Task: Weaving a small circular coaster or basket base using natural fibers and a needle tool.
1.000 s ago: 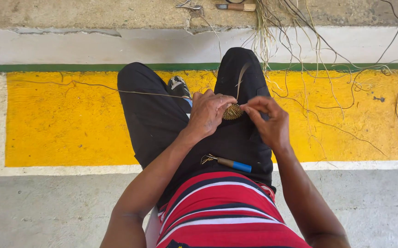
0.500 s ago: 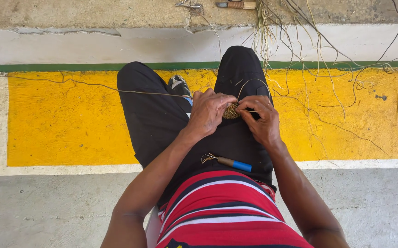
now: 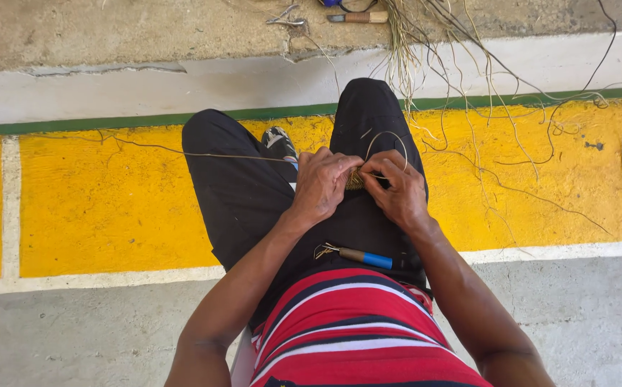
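Woven fibre piece (image 3: 354, 179), small, brown and round-looking, sits between the two hands just above the person's lap, over the dark trousers. Left hand (image 3: 323, 185) curls over it from the left, its fingertips pressed together on the piece's near edge; right hand (image 3: 395, 190) meets it from the right, thumb and forefinger pinching where a thin strand (image 3: 386, 136) loops up and over the knuckles. Both hands touch the piece, so neither is nearer; most of it is hidden between them and its long axis cannot be told. A second long strand (image 3: 232, 155) runs taut from the left hand out across the left thigh, roughly level, toward the yellow painted band (image 3: 110, 208) of the floor. On the lap near the striped shirt lies a blue-handled tool (image 3: 364, 256), well short of the hands. Beyond the knees, loose fibres (image 3: 468, 93) sprawl over the yellow band and white kerb (image 3: 146, 89), with small hand tools (image 3: 357, 16) at the far edge.
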